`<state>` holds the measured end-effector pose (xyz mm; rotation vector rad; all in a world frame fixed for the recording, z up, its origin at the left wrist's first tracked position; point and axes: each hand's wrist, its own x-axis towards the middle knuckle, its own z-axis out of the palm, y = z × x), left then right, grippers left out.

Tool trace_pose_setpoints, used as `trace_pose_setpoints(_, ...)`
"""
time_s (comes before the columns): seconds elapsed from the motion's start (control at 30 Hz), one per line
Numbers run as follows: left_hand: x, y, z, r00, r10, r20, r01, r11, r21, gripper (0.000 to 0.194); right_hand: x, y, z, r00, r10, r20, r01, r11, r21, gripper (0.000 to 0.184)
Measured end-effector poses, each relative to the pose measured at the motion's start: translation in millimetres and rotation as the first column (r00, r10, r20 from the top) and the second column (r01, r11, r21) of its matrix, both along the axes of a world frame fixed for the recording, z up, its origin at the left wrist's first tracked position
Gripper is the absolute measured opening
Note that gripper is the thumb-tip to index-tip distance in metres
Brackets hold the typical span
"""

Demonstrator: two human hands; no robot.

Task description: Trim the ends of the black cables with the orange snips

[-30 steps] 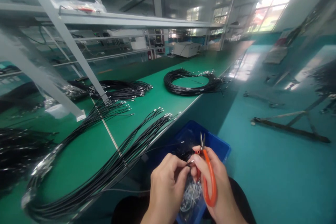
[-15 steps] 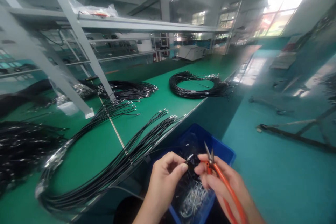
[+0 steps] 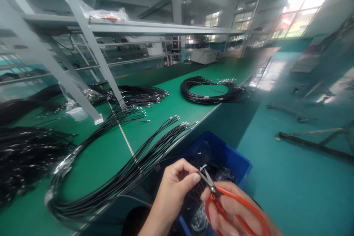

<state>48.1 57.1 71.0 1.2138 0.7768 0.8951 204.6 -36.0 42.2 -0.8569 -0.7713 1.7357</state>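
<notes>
My left hand (image 3: 177, 184) is closed in a pinch, thumb against forefinger, on what looks like the end of a thin black cable; a small whitish tip (image 3: 203, 167) shows just past the fingertips. My right hand (image 3: 229, 206) grips scissors (image 3: 235, 195) with orange handles. Their pointed blades are parted and reach up to the left fingertips, close to the whitish tip. Below both hands stands a blue bin (image 3: 235, 156) holding clear plastic scraps and dark bits. Beside my left hand, a bundle of black cables (image 3: 132, 171) with silver ends curves over the bench edge.
The green bench (image 3: 163, 107) carries another coil of black cables (image 3: 204, 99), a cable pile (image 3: 27, 155) at left and a plastic bag (image 3: 85, 96) of small parts. A slanting metal shelf post (image 3: 94, 44) rises from it. A wheeled frame (image 3: 318, 143) stands on the floor.
My right hand has swung the scissors down and left, so the blades now lie at my left fingertips instead of pointing upward. My left hand keeps its pinch.
</notes>
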Motion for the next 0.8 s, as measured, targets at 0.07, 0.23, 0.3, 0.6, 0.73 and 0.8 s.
trace_pose_setpoints(0.07,0.0,-0.1,-0.1,1.0,-0.009,0.01,0.009,1.0,0.001,0.018,0.2,3.4,0.1,0.998,-0.003,-0.062,0.003,1.0,-0.002,0.034)
trace_pose_setpoints(0.23,-0.9,-0.9,-0.2,0.999,-0.026,0.024,0.026,1.0,0.013,0.016,-1.4,12.3,26.2,0.998,-0.016,0.061,0.018,0.999,-0.033,0.043)
trace_pose_setpoints(0.3,-1.4,-0.9,-0.3,0.999,-0.026,0.028,0.025,0.999,0.026,0.015,-1.9,13.3,31.8,0.994,-0.041,0.097,0.045,0.998,-0.037,0.043)
trace_pose_setpoints(0.6,-2.0,0.8,-1.2,0.994,-0.037,0.104,0.033,0.999,0.039,0.008,-4.2,24.7,14.1,0.998,0.043,0.034,-0.045,0.998,0.046,0.041)
trace_pose_setpoints(0.73,-2.5,1.2,-2.2,0.993,-0.034,0.109,0.029,0.999,0.046,0.007,-3.2,23.0,11.4,1.0,0.014,0.019,-0.014,0.999,0.043,0.036)
trace_pose_setpoints(0.8,-2.6,1.4,-2.7,0.994,-0.029,0.101,0.024,0.998,0.054,0.007,-1.5,22.2,9.9,0.999,0.053,0.004,-0.053,0.997,0.05,0.036)
